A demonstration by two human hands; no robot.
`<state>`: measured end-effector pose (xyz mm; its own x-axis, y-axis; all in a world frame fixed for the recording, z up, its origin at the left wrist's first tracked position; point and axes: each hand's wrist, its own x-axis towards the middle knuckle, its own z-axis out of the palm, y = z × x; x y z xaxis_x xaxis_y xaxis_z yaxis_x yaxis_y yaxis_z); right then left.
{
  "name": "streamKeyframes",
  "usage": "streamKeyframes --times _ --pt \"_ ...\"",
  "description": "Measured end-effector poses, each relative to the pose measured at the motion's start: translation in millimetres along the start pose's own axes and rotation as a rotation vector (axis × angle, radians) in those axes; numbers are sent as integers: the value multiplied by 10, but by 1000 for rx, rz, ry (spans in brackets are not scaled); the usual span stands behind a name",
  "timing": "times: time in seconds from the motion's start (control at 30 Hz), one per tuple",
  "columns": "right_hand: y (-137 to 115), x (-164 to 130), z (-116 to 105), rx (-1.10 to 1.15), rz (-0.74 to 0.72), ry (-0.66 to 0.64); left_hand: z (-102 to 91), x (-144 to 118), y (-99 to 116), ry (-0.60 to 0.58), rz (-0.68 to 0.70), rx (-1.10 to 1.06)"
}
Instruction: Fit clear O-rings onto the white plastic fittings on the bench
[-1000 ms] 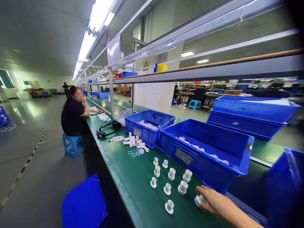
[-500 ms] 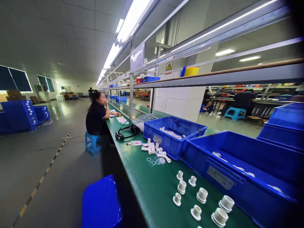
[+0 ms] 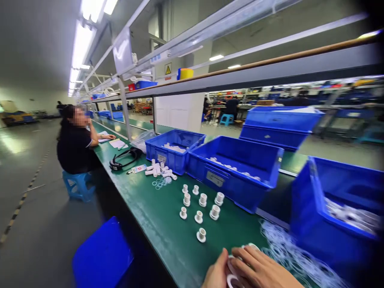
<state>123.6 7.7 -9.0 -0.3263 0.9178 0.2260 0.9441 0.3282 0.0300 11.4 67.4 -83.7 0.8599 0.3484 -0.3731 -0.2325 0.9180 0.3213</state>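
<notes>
At the bottom edge, my left hand (image 3: 216,271) is closed around a white plastic fitting (image 3: 234,280) with a round opening. My right hand (image 3: 264,267) lies over the same fitting with curled fingers, hiding most of it. Another bit of white plastic shows just beyond the right fingertips; whether it is a separate piece I cannot tell. Several short white flanged fittings (image 3: 203,200) stand upright on the green table beyond my hands. A tangled heap of thin translucent rings (image 3: 297,254) lies to the right of my right hand.
Blue bins (image 3: 216,179) holding white parts line the table's far side, another bin (image 3: 333,236) stands at right. White pipe pieces (image 3: 156,169), loose rings (image 3: 162,183) and a black headset (image 3: 124,159) lie farther left. A person (image 3: 73,140) sits beyond; a blue stool (image 3: 102,256) is nearby.
The view has swung to the right, so the scene has shifted left. Both my hands with the white fitting, the ring heap and the right-hand bin have come into view.
</notes>
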Motion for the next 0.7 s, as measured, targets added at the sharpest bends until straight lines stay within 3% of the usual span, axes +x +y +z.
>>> streamKeyframes --times 0.1,0.27,0.47,0.7 --pt "-57 65 -249 -39 45 -84 -2 -44 -5 -69 -116 137" --pt "-7 102 -538 154 185 -175 80 -200 72 -232 -17 118" --pt "291 335 -641 415 499 78 168 -276 113 -149 18 48" --pt "496 783 -515 306 494 202 194 -289 121 -60 9 -6"
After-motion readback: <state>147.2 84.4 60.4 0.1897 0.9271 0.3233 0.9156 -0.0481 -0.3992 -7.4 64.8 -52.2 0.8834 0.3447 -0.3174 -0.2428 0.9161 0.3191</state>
